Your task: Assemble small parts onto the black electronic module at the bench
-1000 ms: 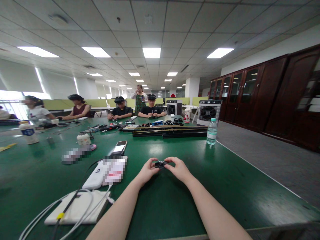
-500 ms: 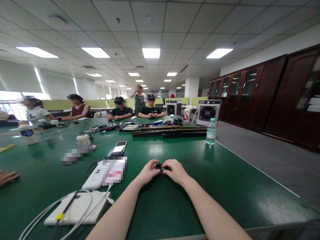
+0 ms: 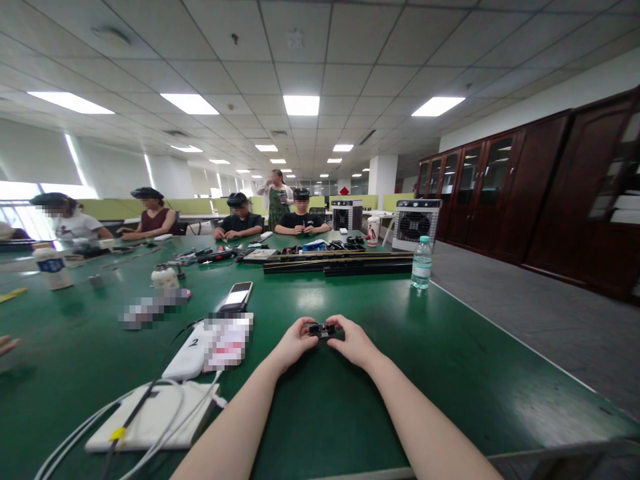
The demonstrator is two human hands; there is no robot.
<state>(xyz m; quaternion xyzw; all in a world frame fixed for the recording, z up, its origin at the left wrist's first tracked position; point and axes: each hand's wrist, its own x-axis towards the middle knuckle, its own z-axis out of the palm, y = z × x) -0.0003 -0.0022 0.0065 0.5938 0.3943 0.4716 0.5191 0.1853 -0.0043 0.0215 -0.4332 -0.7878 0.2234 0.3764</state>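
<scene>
A small black part with shiny metallic bits (image 3: 321, 330) is held between my two hands, just above the green table (image 3: 340, 413). It is too small to name its kind. My left hand (image 3: 295, 340) pinches its left end between thumb and fingers. At the right end, the thumb and fingers of my right hand (image 3: 353, 340) close on it. The fingertips cover both ends, while the middle shows between them.
Left of my arms lie a white power bank (image 3: 187, 353), a phone (image 3: 237, 295), and a white box (image 3: 150, 417) with cables. A water bottle (image 3: 422, 262) stands at right. Long black bars (image 3: 367, 265) and tools lie ahead. Co-workers sit beyond; a person's hand (image 3: 7, 345) shows at far left.
My fingers have spread slightly toward the ends of the black part, so more of its middle shows. The other person's hand at far left has drawn back toward the edge.
</scene>
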